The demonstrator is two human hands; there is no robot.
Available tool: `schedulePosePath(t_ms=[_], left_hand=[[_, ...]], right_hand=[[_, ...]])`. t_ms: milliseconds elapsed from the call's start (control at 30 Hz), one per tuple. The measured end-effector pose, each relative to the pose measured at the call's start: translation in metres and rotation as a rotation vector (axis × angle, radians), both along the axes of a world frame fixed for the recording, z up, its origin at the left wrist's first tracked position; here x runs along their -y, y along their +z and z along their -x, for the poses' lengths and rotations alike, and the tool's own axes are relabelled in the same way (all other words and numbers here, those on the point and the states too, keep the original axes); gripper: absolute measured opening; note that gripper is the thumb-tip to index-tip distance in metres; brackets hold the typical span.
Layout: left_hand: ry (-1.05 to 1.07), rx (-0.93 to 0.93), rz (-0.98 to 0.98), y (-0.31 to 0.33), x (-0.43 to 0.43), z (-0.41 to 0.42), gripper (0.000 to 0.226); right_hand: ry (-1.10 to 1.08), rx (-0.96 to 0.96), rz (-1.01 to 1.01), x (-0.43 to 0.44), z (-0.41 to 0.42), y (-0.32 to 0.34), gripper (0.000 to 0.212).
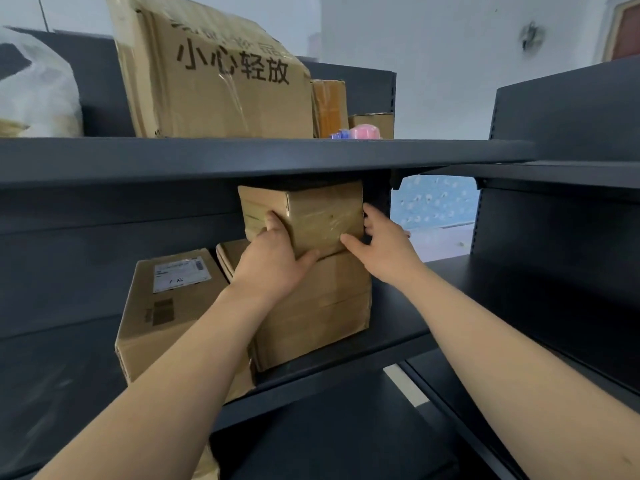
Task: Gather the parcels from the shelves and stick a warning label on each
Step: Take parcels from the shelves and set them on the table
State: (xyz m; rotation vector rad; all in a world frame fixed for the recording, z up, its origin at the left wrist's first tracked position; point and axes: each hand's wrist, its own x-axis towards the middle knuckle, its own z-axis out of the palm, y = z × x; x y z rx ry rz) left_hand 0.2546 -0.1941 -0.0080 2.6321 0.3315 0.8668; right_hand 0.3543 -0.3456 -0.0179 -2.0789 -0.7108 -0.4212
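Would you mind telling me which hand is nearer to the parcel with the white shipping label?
Left. The left hand grips the small box, just right of the labelled parcel; the right hand holds that box's far side.

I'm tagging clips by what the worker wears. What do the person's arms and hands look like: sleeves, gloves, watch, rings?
Both forearms are bare as far as the frame reaches, with no sleeve edge in view. The left hand and the right hand wear no gloves. No watch or bracelet shows at either wrist, and no ring on the fingers that are visible.
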Motion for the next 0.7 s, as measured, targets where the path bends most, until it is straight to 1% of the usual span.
schedulePosePath(t_ms=[100,300,467,567,700], left_hand=[[0.009,0.044,0.056,-0.004,0.002,0.001,0.091],[0.01,0.141,0.118,-0.01,0.014,0.022,0.081],[-0.003,0.225,0.151,-0.019,0.042,0.053,0.075],[-0.03,0.259,0.17,-0.025,0.059,0.074,0.08],[-0.072,0.272,0.179,-0.032,0.077,0.098,0.088]], right_hand=[[0.045,0.0,-0.09,0.002,0.006,-0.004,0.06],[0.08,0.033,-0.151,0.02,0.02,-0.011,0.068],[0.155,0.075,-0.225,0.047,0.049,-0.011,0.062],[0.187,0.071,-0.26,0.066,0.069,-0.014,0.054],[0.208,0.043,-0.262,0.094,0.096,-0.016,0.054]])
